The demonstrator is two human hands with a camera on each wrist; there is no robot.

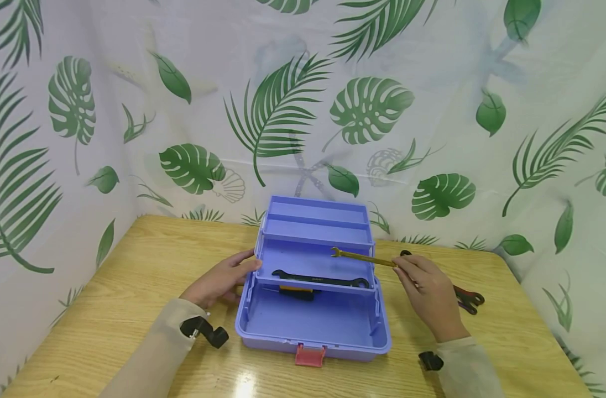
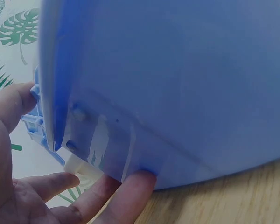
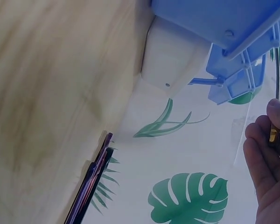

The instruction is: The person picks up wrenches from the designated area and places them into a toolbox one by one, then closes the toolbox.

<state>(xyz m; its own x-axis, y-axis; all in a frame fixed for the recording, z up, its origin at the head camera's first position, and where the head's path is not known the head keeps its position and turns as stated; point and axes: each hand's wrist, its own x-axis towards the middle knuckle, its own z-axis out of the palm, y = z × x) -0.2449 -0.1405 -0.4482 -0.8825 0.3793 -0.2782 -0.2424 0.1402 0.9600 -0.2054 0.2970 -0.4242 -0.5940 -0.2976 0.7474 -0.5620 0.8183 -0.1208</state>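
A lavender-blue toolbox point(image 1: 308, 323) stands open on the table, its tiered trays raised at the back. My left hand point(image 1: 228, 279) holds its left side, the thumb at the edge of the lower tray point(image 1: 303, 257). In the left wrist view, fingertips point(image 2: 137, 186) touch the box's outer wall. My right hand point(image 1: 429, 293) pinches a gold-coloured wrench point(image 1: 365, 258) by one end. The wrench's open jaw points left, over the lower tray. A black wrench point(image 1: 318, 278) lies along that tray's front edge. Partly hidden beneath the tray is a yellow and black tool point(image 1: 297, 292).
More wrenches point(image 1: 469, 297), dark with red and purple, lie on the wooden table point(image 1: 512, 331) right of the box, partly behind my right hand. A pinkish-red latch point(image 1: 310, 355) hangs at the box front. A leaf-printed cloth point(image 1: 293, 99) hangs behind the table.
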